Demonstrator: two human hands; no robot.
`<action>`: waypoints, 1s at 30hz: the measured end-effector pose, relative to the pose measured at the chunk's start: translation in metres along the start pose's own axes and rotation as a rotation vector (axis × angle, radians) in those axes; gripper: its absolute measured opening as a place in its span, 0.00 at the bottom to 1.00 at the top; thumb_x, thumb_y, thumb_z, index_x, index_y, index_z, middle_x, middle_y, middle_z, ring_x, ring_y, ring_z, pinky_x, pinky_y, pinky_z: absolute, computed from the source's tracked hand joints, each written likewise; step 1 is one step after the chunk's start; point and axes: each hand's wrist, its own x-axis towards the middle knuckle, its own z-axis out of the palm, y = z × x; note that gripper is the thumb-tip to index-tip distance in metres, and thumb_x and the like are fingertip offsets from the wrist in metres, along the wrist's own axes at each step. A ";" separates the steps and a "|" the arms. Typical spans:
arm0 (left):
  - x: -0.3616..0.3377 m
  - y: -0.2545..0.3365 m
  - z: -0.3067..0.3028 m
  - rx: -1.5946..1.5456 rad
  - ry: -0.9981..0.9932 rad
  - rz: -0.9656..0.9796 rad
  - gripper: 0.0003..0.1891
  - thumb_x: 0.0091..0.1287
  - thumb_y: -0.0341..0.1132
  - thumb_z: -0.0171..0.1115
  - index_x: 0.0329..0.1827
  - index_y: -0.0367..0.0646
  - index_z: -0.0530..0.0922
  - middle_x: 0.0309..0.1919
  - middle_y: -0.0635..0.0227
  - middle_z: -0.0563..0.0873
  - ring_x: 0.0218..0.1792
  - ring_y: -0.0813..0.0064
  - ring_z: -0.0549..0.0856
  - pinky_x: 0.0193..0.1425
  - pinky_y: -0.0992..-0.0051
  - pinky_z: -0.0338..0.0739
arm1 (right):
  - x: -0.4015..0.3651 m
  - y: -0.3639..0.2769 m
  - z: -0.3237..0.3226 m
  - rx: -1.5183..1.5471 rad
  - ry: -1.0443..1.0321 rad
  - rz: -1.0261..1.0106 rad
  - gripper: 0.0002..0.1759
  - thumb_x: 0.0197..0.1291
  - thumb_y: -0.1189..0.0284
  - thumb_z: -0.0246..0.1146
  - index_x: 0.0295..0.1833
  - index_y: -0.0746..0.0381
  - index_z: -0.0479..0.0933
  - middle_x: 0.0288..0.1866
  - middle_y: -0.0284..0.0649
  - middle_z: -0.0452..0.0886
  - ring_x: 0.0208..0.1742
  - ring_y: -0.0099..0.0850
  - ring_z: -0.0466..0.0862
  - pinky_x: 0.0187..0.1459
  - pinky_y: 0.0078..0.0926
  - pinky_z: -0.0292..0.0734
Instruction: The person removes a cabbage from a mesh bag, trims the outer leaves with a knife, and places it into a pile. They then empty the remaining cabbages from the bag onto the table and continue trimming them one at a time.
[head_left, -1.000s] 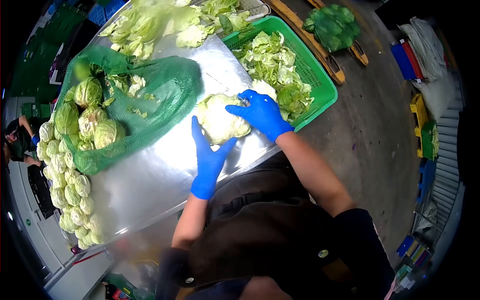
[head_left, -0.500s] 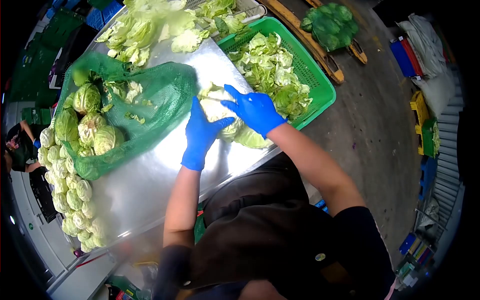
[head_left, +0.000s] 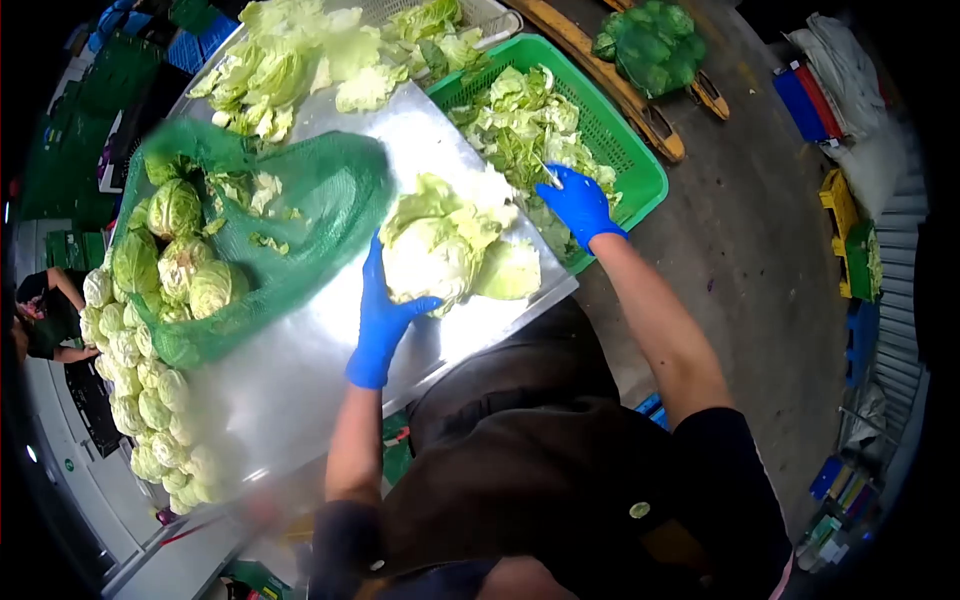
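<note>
The single view comes from a camera worn on the person's head, facing forward and down (a steep angle), close above the metal surface (head_left: 300,370), near enough that both forearms reach up from the lower part.

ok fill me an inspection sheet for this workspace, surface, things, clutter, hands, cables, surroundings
surface: metal table, shiny, with glare
things: cabbage on the table, outer leaves splayed; green net with more cabbages inside; heads massed along the far-left side; green crate beside the table, holding leaves
clutter: loose leaves heaped at the table's far end
left hand: blue glove, against the cabbage's side, fingers spread
right hand: blue glove, over the crate; small item at the fingertips, too small to identify
cables: nothing seen
surroundings: another person at far left; second net beyond the crate
</note>
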 end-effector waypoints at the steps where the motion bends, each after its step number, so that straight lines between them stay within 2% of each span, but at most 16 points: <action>1: 0.003 0.003 -0.002 0.057 -0.029 0.005 0.66 0.35 0.43 0.86 0.79 0.40 0.54 0.69 0.51 0.69 0.70 0.56 0.70 0.73 0.61 0.67 | -0.019 -0.038 -0.023 0.048 -0.026 -0.068 0.33 0.59 0.54 0.66 0.69 0.53 0.72 0.55 0.47 0.84 0.53 0.48 0.84 0.54 0.41 0.79; 2: 0.011 0.006 -0.004 0.117 -0.056 0.020 0.67 0.33 0.44 0.87 0.79 0.40 0.54 0.69 0.51 0.70 0.70 0.56 0.69 0.74 0.61 0.66 | -0.030 -0.082 -0.039 0.100 -0.042 -0.142 0.38 0.59 0.55 0.67 0.74 0.51 0.66 0.56 0.46 0.84 0.55 0.47 0.84 0.56 0.39 0.79; 4: 0.029 0.018 -0.006 0.122 -0.169 0.059 0.68 0.30 0.44 0.87 0.79 0.43 0.56 0.72 0.51 0.66 0.72 0.52 0.67 0.76 0.60 0.62 | -0.031 -0.115 -0.023 0.251 0.042 -0.637 0.40 0.62 0.54 0.66 0.78 0.45 0.59 0.67 0.45 0.77 0.50 0.45 0.85 0.55 0.39 0.79; 6: 0.038 0.025 -0.008 0.265 -0.153 0.177 0.66 0.34 0.38 0.87 0.79 0.40 0.53 0.75 0.55 0.61 0.74 0.61 0.64 0.78 0.64 0.59 | -0.035 -0.141 -0.025 0.361 -0.427 -0.560 0.36 0.63 0.55 0.65 0.76 0.42 0.63 0.69 0.45 0.74 0.47 0.44 0.85 0.55 0.38 0.79; 7: 0.033 0.024 -0.007 0.317 -0.052 0.140 0.65 0.36 0.39 0.86 0.79 0.40 0.53 0.76 0.54 0.60 0.74 0.59 0.63 0.78 0.63 0.57 | -0.024 -0.130 -0.005 0.182 -0.494 -0.609 0.34 0.61 0.54 0.65 0.73 0.46 0.68 0.61 0.45 0.80 0.48 0.45 0.85 0.51 0.39 0.80; 8: 0.025 0.021 -0.006 0.369 0.050 0.105 0.65 0.37 0.40 0.86 0.79 0.39 0.52 0.76 0.52 0.58 0.75 0.57 0.61 0.79 0.62 0.56 | -0.028 -0.128 -0.001 0.256 -0.404 -0.632 0.32 0.61 0.53 0.65 0.70 0.46 0.71 0.55 0.47 0.83 0.47 0.44 0.86 0.51 0.39 0.80; 10: 0.001 0.008 0.003 0.431 0.292 0.066 0.62 0.45 0.44 0.82 0.79 0.37 0.50 0.76 0.49 0.56 0.76 0.54 0.58 0.78 0.59 0.55 | -0.038 -0.126 -0.012 0.193 -0.284 -0.482 0.31 0.59 0.53 0.67 0.68 0.46 0.73 0.48 0.48 0.85 0.46 0.44 0.86 0.49 0.38 0.80; 12: -0.024 0.008 0.024 0.140 0.335 -0.058 0.65 0.46 0.47 0.83 0.79 0.32 0.45 0.77 0.44 0.50 0.78 0.50 0.51 0.81 0.58 0.48 | -0.049 -0.119 -0.016 0.240 -0.257 -0.374 0.28 0.58 0.52 0.68 0.62 0.52 0.77 0.43 0.48 0.86 0.44 0.44 0.86 0.47 0.38 0.80; 14: -0.037 0.000 0.053 -0.035 0.265 -0.058 0.67 0.46 0.48 0.83 0.79 0.31 0.42 0.77 0.45 0.47 0.78 0.50 0.50 0.81 0.58 0.45 | -0.059 -0.107 -0.005 0.233 -0.155 -0.318 0.28 0.57 0.52 0.70 0.59 0.56 0.78 0.40 0.47 0.86 0.41 0.43 0.86 0.45 0.38 0.80; 16: -0.019 0.014 0.070 0.188 0.249 0.060 0.70 0.43 0.51 0.84 0.79 0.31 0.41 0.77 0.39 0.40 0.78 0.44 0.48 0.80 0.55 0.47 | -0.076 -0.099 0.006 0.218 -0.091 -0.203 0.28 0.55 0.51 0.72 0.52 0.61 0.78 0.37 0.51 0.85 0.40 0.44 0.86 0.44 0.39 0.80; 18: 0.008 0.021 0.057 0.355 0.252 0.089 0.71 0.39 0.53 0.85 0.79 0.34 0.43 0.77 0.36 0.40 0.78 0.41 0.48 0.79 0.53 0.52 | -0.081 -0.092 0.000 0.202 -0.241 -0.127 0.28 0.55 0.50 0.72 0.50 0.60 0.78 0.35 0.52 0.84 0.36 0.46 0.86 0.40 0.40 0.81; 22: 0.055 0.024 0.037 0.413 0.125 0.110 0.73 0.35 0.54 0.86 0.80 0.38 0.44 0.76 0.34 0.46 0.76 0.40 0.57 0.77 0.55 0.58 | -0.081 -0.086 -0.010 0.029 -0.115 -0.287 0.37 0.59 0.44 0.64 0.64 0.60 0.72 0.33 0.52 0.84 0.32 0.48 0.86 0.33 0.44 0.80; 24: 0.070 0.041 0.039 0.394 0.115 0.027 0.76 0.33 0.56 0.86 0.78 0.32 0.42 0.75 0.33 0.49 0.76 0.41 0.57 0.77 0.58 0.60 | -0.075 -0.103 -0.023 -0.094 -0.042 -0.308 0.40 0.63 0.44 0.61 0.72 0.58 0.66 0.33 0.51 0.85 0.30 0.48 0.85 0.30 0.43 0.80; 25: 0.076 0.043 0.041 0.416 0.121 0.017 0.76 0.33 0.56 0.86 0.78 0.30 0.41 0.75 0.33 0.50 0.75 0.41 0.58 0.76 0.59 0.60 | -0.072 -0.101 -0.018 -0.179 0.022 -0.431 0.41 0.67 0.45 0.56 0.78 0.55 0.58 0.31 0.48 0.85 0.27 0.46 0.85 0.29 0.43 0.79; 27: 0.082 0.051 0.043 0.398 0.110 0.006 0.77 0.33 0.58 0.86 0.76 0.23 0.42 0.73 0.34 0.57 0.74 0.43 0.62 0.75 0.60 0.63 | -0.065 -0.107 -0.019 -0.255 -0.023 -0.438 0.40 0.68 0.45 0.54 0.77 0.55 0.59 0.30 0.46 0.84 0.26 0.45 0.84 0.27 0.42 0.78; 30: 0.088 0.052 0.046 0.413 0.059 -0.093 0.76 0.32 0.59 0.85 0.76 0.23 0.45 0.71 0.34 0.63 0.71 0.44 0.67 0.72 0.60 0.67 | -0.052 -0.104 -0.012 -0.303 -0.037 -0.477 0.36 0.69 0.47 0.55 0.75 0.53 0.62 0.29 0.42 0.84 0.25 0.42 0.84 0.24 0.41 0.76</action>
